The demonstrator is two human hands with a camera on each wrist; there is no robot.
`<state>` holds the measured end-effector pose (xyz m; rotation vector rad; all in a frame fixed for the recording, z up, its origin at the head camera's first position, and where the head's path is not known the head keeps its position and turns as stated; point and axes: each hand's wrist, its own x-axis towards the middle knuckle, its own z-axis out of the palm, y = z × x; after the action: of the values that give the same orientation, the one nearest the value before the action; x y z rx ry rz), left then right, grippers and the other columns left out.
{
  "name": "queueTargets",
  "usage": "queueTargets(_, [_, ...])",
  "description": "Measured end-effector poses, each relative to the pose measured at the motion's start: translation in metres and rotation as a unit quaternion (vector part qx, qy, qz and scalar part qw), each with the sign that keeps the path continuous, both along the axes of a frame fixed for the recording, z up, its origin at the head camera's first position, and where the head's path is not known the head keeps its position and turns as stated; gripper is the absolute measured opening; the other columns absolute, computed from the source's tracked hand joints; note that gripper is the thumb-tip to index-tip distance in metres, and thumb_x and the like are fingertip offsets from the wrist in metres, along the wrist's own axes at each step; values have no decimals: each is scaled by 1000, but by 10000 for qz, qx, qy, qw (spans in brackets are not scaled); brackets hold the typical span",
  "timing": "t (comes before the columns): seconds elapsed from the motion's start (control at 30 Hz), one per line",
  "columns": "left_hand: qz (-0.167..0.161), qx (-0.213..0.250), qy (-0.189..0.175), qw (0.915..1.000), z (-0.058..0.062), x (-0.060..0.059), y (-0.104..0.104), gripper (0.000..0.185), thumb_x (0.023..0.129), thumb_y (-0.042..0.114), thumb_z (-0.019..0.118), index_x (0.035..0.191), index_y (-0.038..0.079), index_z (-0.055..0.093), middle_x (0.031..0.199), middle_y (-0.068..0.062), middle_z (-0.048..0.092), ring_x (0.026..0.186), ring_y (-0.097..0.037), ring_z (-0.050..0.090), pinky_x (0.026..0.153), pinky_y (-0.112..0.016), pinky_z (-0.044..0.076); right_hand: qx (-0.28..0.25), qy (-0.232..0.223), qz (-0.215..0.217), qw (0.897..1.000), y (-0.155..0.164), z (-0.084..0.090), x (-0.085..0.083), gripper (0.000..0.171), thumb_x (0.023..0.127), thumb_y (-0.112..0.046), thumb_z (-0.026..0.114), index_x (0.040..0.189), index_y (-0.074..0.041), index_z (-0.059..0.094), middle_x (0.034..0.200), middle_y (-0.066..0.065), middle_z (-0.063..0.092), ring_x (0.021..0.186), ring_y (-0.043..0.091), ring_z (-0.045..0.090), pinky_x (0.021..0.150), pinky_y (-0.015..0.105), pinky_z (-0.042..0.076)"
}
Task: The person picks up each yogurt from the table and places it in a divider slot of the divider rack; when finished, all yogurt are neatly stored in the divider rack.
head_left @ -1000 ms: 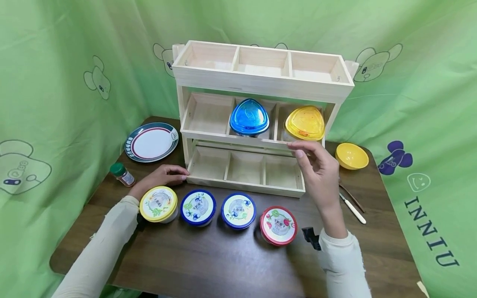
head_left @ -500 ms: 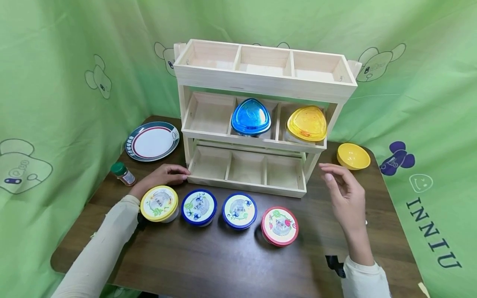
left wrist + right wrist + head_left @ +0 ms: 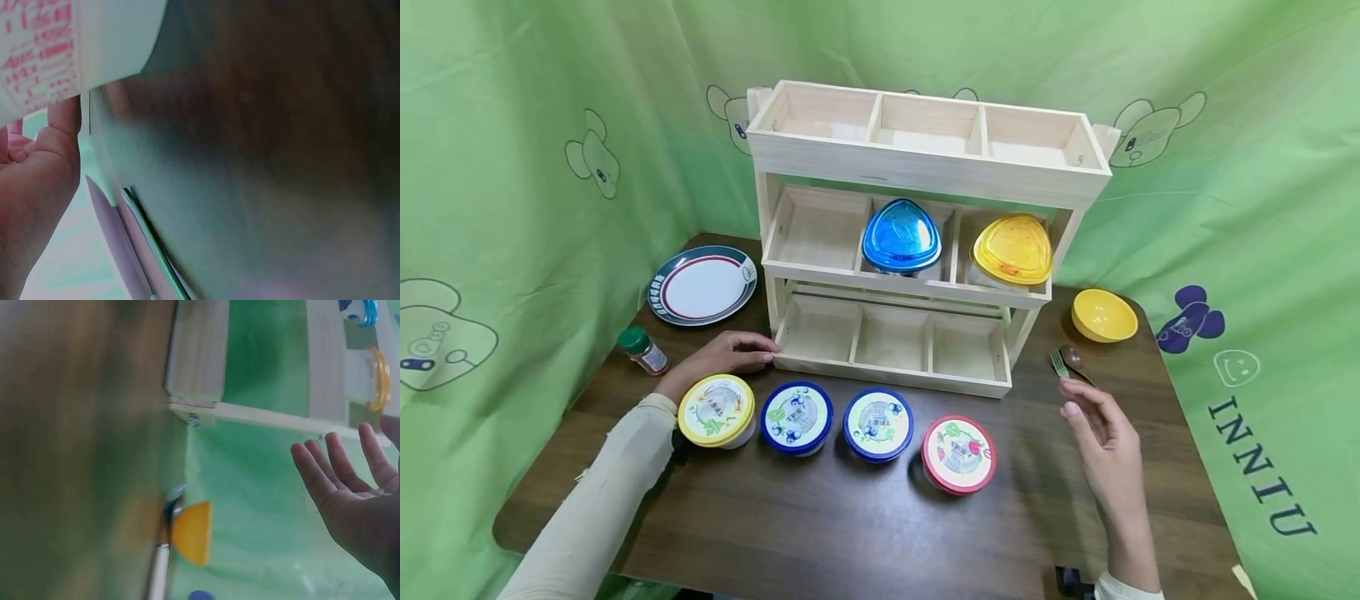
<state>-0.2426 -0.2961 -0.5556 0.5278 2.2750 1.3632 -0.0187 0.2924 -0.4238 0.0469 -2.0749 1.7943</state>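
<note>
While the left hand [image 3: 722, 354] rests flat against the wooden rack [image 3: 917, 208], the right hand [image 3: 1101, 433] hovers slack-fingered above the fork [image 3: 1058, 362] (counter's right side). Its wrist view shows spread fingers [image 3: 337, 469], gripping nothing; closing on the fork seems next.

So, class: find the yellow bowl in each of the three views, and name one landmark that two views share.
Head: the yellow bowl sits on the table, right of the wooden shelf.
Left wrist: not in it.
Right wrist: the bowl is seen side-on at lower centre, below the shelf's edge.
Shared landmark: the shelf, in the head and right wrist views.
</note>
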Motion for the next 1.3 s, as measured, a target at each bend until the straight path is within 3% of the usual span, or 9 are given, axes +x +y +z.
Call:
queueTargets(0.17, [-54, 19, 37, 10000, 3, 2, 1, 33, 101, 47, 77, 130, 29, 79, 133, 1, 73, 124, -23, 64, 105, -42, 50, 122, -305, 136, 9994, -5, -18, 13, 32, 106, 14, 57, 138, 16, 59, 143, 5, 68, 132, 10, 62, 106, 16, 48])
queueTargets(0.27, [-264, 299, -2, 9992, 27, 15, 9, 33, 105, 42, 74, 132, 22, 78, 134, -3, 72, 122, -22, 63, 104, -35, 51, 264, -461, 380, 9979, -10, -28, 21, 35, 106, 13, 58, 140, 17, 57, 147, 0, 66, 135, 6, 60, 109, 16, 45])
queueTargets(0.37, [-315, 521, -123, 9981, 37, 20, 13, 35, 106, 38, 73, 133, 15, 77, 133, -9, 72, 120, -24, 63, 102, -34, 52, 295, -563, 641, 9959, -16, -37, 28, 37, 106, 13, 58, 142, 16, 55, 150, 0, 64, 136, 4, 58, 109, 17, 45])
queueTargets(0.4, [-277, 535, -221, 9979, 37, 19, 12, 34, 106, 38, 73, 133, 17, 77, 133, -7, 72, 120, -23, 64, 102, -32, 53, 246, -562, 756, 9952, -19, -39, 30, 38, 106, 14, 57, 143, 16, 54, 152, 3, 63, 137, 5, 58, 109, 18, 46])
queueTargets(0.57, [51, 297, -412, 9987, 3, 3, 2, 33, 103, 41, 77, 131, 23, 78, 132, -4, 73, 117, -22, 67, 94, -27, 55, 23, -643, 1148, 9913, -31, -47, 40, 42, 106, 15, 54, 148, 14, 52, 159, 9, 56, 140, 7, 57, 107, 22, 49])
queueTargets(0.7, [14, 295, -261, 9992, 2, 4, 2, 34, 103, 41, 78, 131, 23, 79, 132, -4, 74, 118, -21, 66, 95, -27, 54, 72, -709, 1284, 9892, -40, -48, 44, 42, 106, 12, 56, 148, 12, 52, 161, 9, 55, 141, 6, 56, 110, 22, 46])
queueTargets(0.93, [-317, 505, -60, 9982, 43, 21, 14, 38, 104, 41, 75, 134, 17, 77, 133, -6, 73, 119, -20, 64, 96, -30, 53, 198, -825, 1650, 9826, -50, -47, 48, 43, 106, 12, 57, 148, 11, 54, 168, 1, 48, 147, 4, 49, 114, 22, 41])
queueTargets(1.17, [24, 29, -153, 9999, 4, 3, 0, 35, 103, 46, 76, 133, 27, 78, 136, 0, 72, 126, -21, 63, 102, -33, 52, 399, -944, 1754, 9791, -60, -48, 50, 38, 106, 9, 60, 143, 3, 64, 168, 25, 41, 151, 2, 43, 116, 16, 36])
queueTargets(1.3, [-69, -14, 43, 10000, -2, 0, -2, 43, 101, 53, 76, 134, 26, 77, 138, -4, 72, 129, -28, 62, 106, -45, 52, 312, -825, 1915, 9775, -64, -49, 49, 39, 103, 11, 62, 142, 4, 64, 168, 25, 40, 153, 2, 40, 116, 16, 36])
